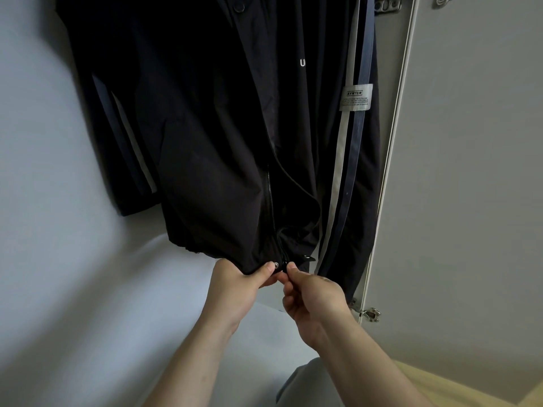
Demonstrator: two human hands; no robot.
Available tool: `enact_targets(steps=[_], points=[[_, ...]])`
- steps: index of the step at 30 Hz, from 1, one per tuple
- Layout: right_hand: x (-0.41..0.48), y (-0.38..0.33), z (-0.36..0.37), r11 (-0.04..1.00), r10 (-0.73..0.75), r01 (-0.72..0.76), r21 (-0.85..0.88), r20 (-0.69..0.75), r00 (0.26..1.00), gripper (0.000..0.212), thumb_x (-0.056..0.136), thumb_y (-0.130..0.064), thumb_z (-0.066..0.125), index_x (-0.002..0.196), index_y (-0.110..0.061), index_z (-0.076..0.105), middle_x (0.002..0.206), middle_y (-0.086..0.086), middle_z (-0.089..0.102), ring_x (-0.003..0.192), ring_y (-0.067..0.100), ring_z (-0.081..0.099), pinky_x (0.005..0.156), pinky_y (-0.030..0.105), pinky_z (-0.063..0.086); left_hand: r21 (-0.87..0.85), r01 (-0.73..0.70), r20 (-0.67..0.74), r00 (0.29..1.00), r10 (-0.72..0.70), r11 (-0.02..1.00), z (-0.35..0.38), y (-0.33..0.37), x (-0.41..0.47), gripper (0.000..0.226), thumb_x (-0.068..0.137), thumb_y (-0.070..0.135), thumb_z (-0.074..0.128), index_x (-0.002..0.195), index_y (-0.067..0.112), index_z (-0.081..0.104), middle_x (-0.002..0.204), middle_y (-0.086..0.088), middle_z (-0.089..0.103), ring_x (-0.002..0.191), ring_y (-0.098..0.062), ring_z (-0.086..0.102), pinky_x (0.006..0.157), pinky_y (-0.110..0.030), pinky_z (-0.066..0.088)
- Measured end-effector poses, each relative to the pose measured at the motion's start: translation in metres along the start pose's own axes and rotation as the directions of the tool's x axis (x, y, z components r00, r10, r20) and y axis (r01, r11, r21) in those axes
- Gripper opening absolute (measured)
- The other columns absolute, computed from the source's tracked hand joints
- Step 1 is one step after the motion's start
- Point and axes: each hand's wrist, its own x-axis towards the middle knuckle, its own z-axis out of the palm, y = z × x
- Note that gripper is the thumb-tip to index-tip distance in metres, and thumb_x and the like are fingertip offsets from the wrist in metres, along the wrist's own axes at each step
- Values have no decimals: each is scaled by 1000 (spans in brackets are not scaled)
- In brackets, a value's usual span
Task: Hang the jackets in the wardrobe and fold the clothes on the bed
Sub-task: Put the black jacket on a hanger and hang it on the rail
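Dark jacket (205,127) hangs above my hands, zip (271,201) running vertical. My left hand (238,284) pinches hem; my right hand (311,292) pinches zip base beside it.

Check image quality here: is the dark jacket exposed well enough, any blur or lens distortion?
Head view: dim, soft light; jacket near-black, folds barely readable. Head view: left hand and right hand at the hem look sharp. Head view: wide-angle lens bows the door edge slightly; label small print illegible.
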Motion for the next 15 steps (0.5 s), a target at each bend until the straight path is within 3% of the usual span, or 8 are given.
enact_targets(steps=[10, 15], points=[[-1, -5, 0, 1000, -5, 5, -25, 13, 1000, 13, 93, -12, 72, 100, -1, 73, 86, 13, 78, 55, 9, 60, 50, 22, 48, 22, -22, -22, 1000, 23, 1000, 4, -2, 11, 16, 81, 26, 85, 92, 16, 77, 84, 2, 78, 81, -15, 76, 83, -42, 63], [1, -9, -1, 1000, 27, -27, -14, -16, 1000, 10, 92, -9, 72, 98, -1, 74, 81, 12, 77, 52, 9, 59, 48, 21, 46, 222, -57, 13, 998, 56, 973, 3, -7, 18, 18, 87, 36, 78, 85, 18, 76, 73, 4, 76, 71, -8, 74, 69, -27, 58]])
